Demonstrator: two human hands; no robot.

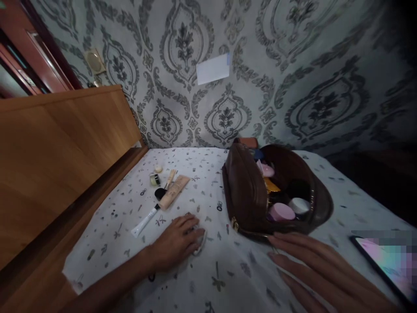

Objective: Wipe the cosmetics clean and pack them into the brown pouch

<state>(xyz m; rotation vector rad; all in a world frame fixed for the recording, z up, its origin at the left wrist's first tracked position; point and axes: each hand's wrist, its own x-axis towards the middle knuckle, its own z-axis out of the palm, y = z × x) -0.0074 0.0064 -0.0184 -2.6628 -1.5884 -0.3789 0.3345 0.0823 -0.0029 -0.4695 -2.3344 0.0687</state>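
My left hand (pixel 179 239) rests low on the patterned sheet, its fingers curled over a small whitish, rounded object (pixel 201 242). Most of that object is hidden beneath the fingers, so its kind does not show. My right hand (pixel 319 269) has its fingers stretched out beside the front edge of a brown makeup bag (pixel 246 182). Whether the fingertips touch the bag is unclear. Its unzipped mouth reveals a pink-lidded container (pixel 282 212), a white-lidded one (pixel 299 206) and a yellow item (pixel 272 184).
Left of the bag lie a beige squeeze tube (pixel 174 192), a slim white tube (pixel 145 221), a brush with a black head (pixel 160 193) and a small jar (pixel 154 179). A phone (pixel 384 265) lies at right. A wooden board (pixel 65 152) borders the left; a papered wall (pixel 224 117) stands behind.
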